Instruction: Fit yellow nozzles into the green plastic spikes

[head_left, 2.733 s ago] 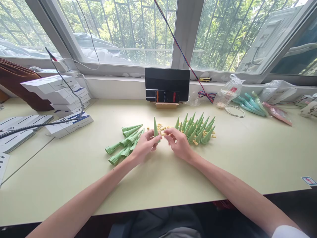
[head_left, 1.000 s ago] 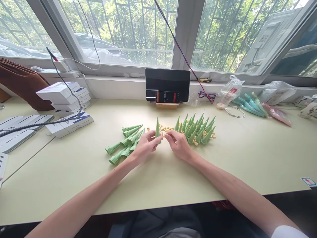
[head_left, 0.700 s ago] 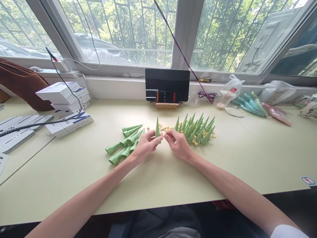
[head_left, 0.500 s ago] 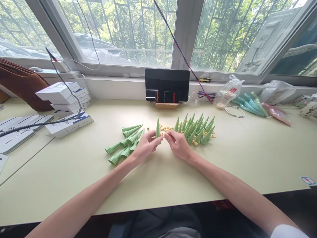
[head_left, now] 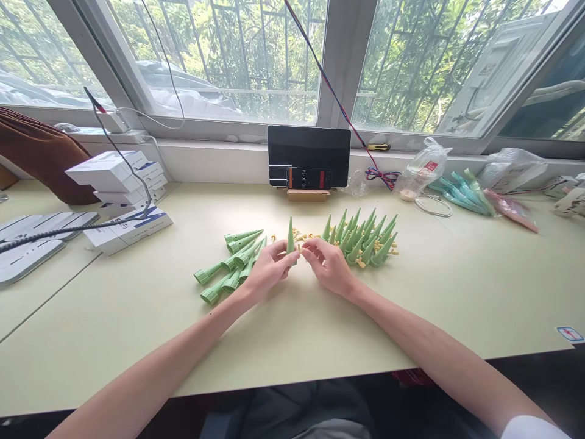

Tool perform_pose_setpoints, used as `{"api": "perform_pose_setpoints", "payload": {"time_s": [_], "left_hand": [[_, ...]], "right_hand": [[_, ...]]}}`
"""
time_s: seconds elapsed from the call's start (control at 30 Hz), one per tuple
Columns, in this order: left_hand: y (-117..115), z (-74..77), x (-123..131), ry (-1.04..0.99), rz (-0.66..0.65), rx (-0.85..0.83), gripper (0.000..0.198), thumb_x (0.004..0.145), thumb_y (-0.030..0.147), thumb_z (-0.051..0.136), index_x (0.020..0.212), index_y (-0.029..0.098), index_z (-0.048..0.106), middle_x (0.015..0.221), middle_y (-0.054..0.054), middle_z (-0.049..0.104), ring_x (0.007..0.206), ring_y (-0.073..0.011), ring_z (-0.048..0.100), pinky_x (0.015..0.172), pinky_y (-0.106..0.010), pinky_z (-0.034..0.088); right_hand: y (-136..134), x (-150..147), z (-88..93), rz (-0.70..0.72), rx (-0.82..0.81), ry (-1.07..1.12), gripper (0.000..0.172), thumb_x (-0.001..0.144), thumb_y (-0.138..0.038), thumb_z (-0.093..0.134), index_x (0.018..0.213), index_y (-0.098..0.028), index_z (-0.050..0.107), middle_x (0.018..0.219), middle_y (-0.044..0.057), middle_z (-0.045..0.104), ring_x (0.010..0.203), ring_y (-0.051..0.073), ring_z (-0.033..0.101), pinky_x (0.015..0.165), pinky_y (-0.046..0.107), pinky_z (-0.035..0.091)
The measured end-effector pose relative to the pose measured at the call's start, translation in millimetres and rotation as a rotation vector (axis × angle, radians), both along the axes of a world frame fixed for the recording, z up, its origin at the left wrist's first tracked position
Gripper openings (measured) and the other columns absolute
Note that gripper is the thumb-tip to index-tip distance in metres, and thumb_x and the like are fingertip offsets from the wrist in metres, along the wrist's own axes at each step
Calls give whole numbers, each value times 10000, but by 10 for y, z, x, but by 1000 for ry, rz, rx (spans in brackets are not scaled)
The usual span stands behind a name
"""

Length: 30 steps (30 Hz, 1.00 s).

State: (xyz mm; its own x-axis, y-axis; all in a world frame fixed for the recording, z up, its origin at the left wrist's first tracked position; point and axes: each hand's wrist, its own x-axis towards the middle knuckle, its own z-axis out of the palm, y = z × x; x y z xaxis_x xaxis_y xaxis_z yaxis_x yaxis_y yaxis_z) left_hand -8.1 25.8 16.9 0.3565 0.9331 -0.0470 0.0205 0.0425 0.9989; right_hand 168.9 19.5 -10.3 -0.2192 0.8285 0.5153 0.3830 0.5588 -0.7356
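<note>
My left hand (head_left: 269,269) is closed round a green plastic watering spike (head_left: 290,234), which stands upright with its point up. My right hand (head_left: 333,267) pinches a small yellow valve piece (head_left: 300,249) at the right side of that spike; the fingers partly hide where the two meet. Left of my hands lie several loose green spikes (head_left: 211,296), their ribbed open ends toward me. On the right stands a cluster of spikes (head_left: 380,256), points up, with yellow pieces sticking out at their bases. Small loose yellow pieces (head_left: 311,236) lie just behind my hands.
A phone (head_left: 309,178) showing a timer leans on a dark tablet (head_left: 309,146) at the back. White boxes (head_left: 130,228) are stacked on the left, with a black coiled cable across them. Plastic bags (head_left: 423,167) and teal packets (head_left: 464,194) lie at the back right.
The right fingers and the yellow piece have shifted very slightly left, closer to the held spike. Everything else looks the same.
</note>
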Motion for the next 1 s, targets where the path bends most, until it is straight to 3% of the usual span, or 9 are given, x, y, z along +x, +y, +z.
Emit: {"api": "perform_pose_setpoints", "payload": {"time_s": [0.2,0.53,0.7,1.0], "left_hand": [[3,6,-2,-15,21,-23,330,754,453,743,918,182,651,677,32,437,531,-72,343,469,-220,228],[-8,0,-1,-1,-14,13,331,774,450,735,944,179,647,673,34,411,535,-73,323,474,-226,229],[-6,3,2,9,-30,14,341,766,457,736,957,189,646,659,42,406,531,-75,320,476,-229,219],[-12,18,8,24,-19,27,328,789,459,726,949,184,650,678,33,405,544,-76,324,476,-225,230]], "right_hand": [[9,-7,-26,17,29,7,179,980,-353,504,1004,-199,593,917,63,662,666,143,579,594,270,482],[11,2,-1,10,-16,-22,285,1007,-387,443,838,-203,580,644,-5,553,566,135,494,559,261,422],[17,5,0,-7,-4,-50,379,1018,-425,408,749,-201,551,599,-15,504,534,126,440,542,262,380],[1,-3,-3,19,-18,36,201,987,-379,495,936,-202,576,753,14,611,596,130,538,575,261,452]]}}
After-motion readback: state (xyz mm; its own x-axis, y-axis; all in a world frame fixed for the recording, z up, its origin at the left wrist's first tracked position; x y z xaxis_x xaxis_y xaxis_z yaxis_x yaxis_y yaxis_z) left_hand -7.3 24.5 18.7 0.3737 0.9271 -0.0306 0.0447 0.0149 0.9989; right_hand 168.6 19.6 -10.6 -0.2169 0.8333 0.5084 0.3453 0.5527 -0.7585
